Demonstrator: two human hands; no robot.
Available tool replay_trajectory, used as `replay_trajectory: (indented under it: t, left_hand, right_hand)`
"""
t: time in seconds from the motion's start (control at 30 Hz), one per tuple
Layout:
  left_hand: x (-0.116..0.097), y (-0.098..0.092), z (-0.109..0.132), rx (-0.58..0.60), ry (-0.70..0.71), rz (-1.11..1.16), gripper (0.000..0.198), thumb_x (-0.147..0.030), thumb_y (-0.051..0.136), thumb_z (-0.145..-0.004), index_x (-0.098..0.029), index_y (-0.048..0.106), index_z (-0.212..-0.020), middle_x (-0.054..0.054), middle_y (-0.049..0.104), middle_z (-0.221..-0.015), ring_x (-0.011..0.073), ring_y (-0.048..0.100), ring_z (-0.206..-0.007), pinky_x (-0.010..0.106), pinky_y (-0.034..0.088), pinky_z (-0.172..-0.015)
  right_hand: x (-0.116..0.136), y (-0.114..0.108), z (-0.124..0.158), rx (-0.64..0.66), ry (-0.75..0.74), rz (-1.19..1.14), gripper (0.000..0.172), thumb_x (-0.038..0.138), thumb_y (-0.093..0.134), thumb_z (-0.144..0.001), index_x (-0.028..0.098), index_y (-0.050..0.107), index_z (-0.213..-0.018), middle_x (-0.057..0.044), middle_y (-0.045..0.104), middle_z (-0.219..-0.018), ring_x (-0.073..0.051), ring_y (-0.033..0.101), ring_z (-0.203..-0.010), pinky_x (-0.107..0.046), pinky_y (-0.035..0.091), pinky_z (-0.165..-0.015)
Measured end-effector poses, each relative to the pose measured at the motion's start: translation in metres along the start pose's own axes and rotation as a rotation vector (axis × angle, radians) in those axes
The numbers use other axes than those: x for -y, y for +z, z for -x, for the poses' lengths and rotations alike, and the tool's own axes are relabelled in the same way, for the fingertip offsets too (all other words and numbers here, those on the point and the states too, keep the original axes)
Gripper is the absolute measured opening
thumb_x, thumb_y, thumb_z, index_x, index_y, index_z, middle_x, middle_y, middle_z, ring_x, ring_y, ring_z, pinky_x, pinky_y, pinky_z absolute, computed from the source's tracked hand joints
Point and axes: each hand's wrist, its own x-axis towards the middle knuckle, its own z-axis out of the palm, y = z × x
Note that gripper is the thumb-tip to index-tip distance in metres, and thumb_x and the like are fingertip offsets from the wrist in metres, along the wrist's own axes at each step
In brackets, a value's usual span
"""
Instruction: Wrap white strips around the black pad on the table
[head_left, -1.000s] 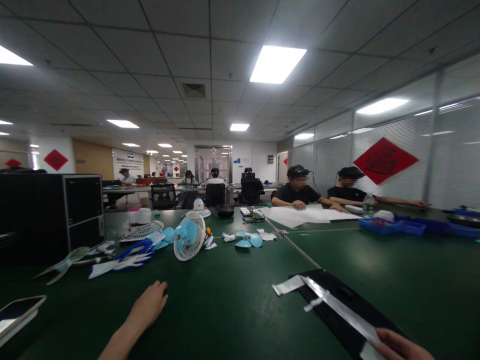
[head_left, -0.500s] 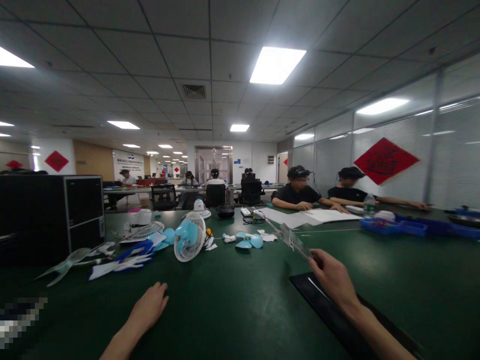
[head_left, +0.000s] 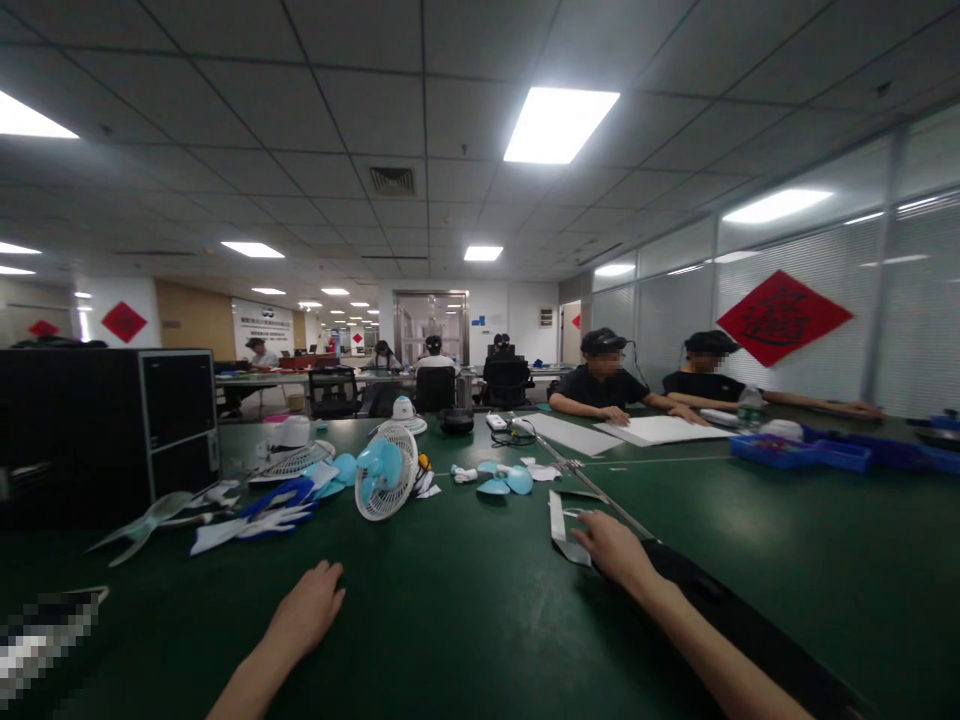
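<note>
My left hand (head_left: 309, 605) rests on the green table (head_left: 450, 610), fingers loosely bent, with nothing visible in it. To the right, my right hand (head_left: 611, 548) has its fingers over the right side of a clear flat piece with pale edges (head_left: 557, 518). That piece lies low at the table top; its exact kind is unclear, and my fingers hide part of it. A thin metal rod (head_left: 609, 498) runs behind my right hand. Beneath and beyond my right forearm lies a long black flat thing (head_left: 739, 610).
Fan parts lie ahead: a white fan guard with blue blades (head_left: 386, 472), a loose blue fan blade (head_left: 504, 478) and white-blue gloves (head_left: 262, 522). A black computer case (head_left: 180, 425) stands left. White sheets (head_left: 660, 430), two seated people and blue trays (head_left: 795, 452) are at the right.
My right hand has come down and left, and the clear piece, raised and tilted before, is now lower. The black thing's near end shows further right. My left hand has barely moved.
</note>
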Motion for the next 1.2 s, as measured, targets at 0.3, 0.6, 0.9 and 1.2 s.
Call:
replay_trajectory:
  t: [0.3, 0.6, 0.9, 1.2]
  left_hand:
    - [0.003, 0.005, -0.004, -0.003, 0.012, -0.012, 0.046, -0.032, 0.043, -0.087, -0.012, 0.05, -0.127, 0.017, 0.048, -0.136, 0.0269, 0.05, -0.121, 0.039, 0.045, -0.096]
    - [0.002, 0.003, -0.003, 0.018, -0.011, -0.016, 0.049, -0.033, 0.041, -0.086, -0.011, 0.049, -0.129, 0.017, 0.045, -0.139, 0.0293, 0.043, -0.128, 0.045, 0.04, -0.102]
    - [0.005, 0.007, -0.004, -0.051, 0.019, 0.07, 0.045, -0.032, 0.046, -0.084, -0.013, 0.054, -0.124, 0.017, 0.05, -0.135, 0.0292, 0.047, -0.124, 0.043, 0.042, -0.099]
    - [-0.002, 0.004, -0.001, -0.095, 0.002, 0.138, 0.043, -0.031, 0.049, -0.08, -0.015, 0.058, -0.119, 0.015, 0.057, -0.126, 0.0298, 0.055, -0.113, 0.043, 0.047, -0.091]
  right_hand:
    - [-0.125, -0.006, 0.044, -0.03, 0.272, 0.126, 0.034, 0.038, 0.041, -0.088, 0.013, 0.062, -0.096, -0.016, 0.066, -0.097, -0.03, 0.062, -0.092, -0.038, 0.046, -0.075]
    - [-0.13, -0.011, 0.056, 0.043, 0.386, -0.042, 0.026, 0.037, 0.046, -0.081, 0.02, 0.064, -0.076, -0.012, 0.071, -0.084, -0.028, 0.067, -0.08, -0.033, 0.045, -0.062]
    - [-0.143, -0.024, 0.067, -0.183, 0.432, -0.021, 0.035, 0.043, 0.04, -0.081, 0.021, 0.067, -0.074, -0.016, 0.071, -0.08, -0.033, 0.066, -0.078, -0.042, 0.048, -0.064]
    - [-0.078, -0.009, 0.044, -0.324, 0.049, -0.137, 0.039, 0.047, 0.042, -0.082, 0.018, 0.067, -0.089, -0.014, 0.068, -0.094, -0.029, 0.06, -0.09, -0.04, 0.045, -0.08]
